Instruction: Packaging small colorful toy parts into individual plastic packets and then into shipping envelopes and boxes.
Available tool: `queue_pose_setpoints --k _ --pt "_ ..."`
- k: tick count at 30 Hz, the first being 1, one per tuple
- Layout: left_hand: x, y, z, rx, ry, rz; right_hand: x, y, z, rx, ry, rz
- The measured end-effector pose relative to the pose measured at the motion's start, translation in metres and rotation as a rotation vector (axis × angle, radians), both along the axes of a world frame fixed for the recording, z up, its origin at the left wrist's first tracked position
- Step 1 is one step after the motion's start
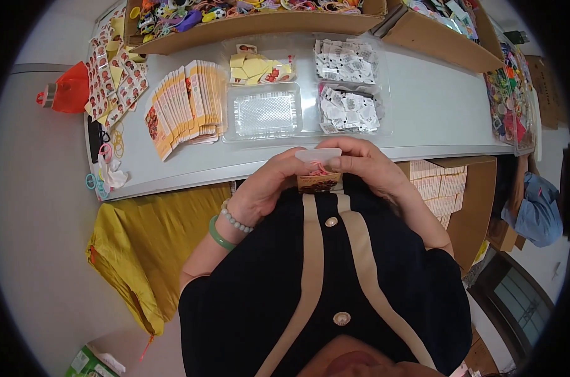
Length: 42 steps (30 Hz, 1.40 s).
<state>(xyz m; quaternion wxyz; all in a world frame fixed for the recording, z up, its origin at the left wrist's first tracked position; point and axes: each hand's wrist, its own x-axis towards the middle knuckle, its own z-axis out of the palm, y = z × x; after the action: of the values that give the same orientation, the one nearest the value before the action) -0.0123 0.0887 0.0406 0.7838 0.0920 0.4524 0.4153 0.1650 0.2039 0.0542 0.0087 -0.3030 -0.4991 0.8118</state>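
Note:
Both hands meet close to my chest, just below the table's near edge. My left hand (266,188), with a green bangle and a bead bracelet on the wrist, and my right hand (366,164) together hold a small clear plastic packet (318,164). Something pink shows inside the packet, and a printed brown card sits at its lower end. The fingers of both hands pinch the packet's top edge.
On the grey table (435,107) lies a clear divided tray (266,113) with yellow pieces and small white printed tags (347,60), a fanned stack of printed cards (184,103), and cardboard boxes (247,25) of colourful trinkets. A yellow bag (140,245) hangs on the left; a box of packets (442,188) is at the right.

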Motion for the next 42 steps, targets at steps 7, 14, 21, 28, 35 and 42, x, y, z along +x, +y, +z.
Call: queue_pose_setpoints --k 7,14,21,28,35,42 --pt "-0.001 0.012 -0.004 0.219 0.054 -0.147 0.004 -0.005 -0.013 1.151 0.229 -0.034" --pt "0.001 0.005 -0.023 0.345 0.020 -0.081 0.011 0.004 -0.002 1.360 0.238 0.128" --pt "0.004 0.008 -0.019 0.503 0.457 -0.046 -0.002 0.002 0.008 1.022 -0.054 0.079" --pt "0.007 0.009 -0.012 0.548 0.724 0.001 -0.006 0.000 -0.003 0.781 -0.111 -0.004" --pt "-0.001 0.011 -0.005 0.574 0.898 -0.166 -0.004 -0.002 -0.006 0.714 -0.061 -0.005" --pt "-0.002 0.003 -0.016 0.577 0.660 -0.065 0.009 -0.005 -0.005 0.626 0.037 -0.033"
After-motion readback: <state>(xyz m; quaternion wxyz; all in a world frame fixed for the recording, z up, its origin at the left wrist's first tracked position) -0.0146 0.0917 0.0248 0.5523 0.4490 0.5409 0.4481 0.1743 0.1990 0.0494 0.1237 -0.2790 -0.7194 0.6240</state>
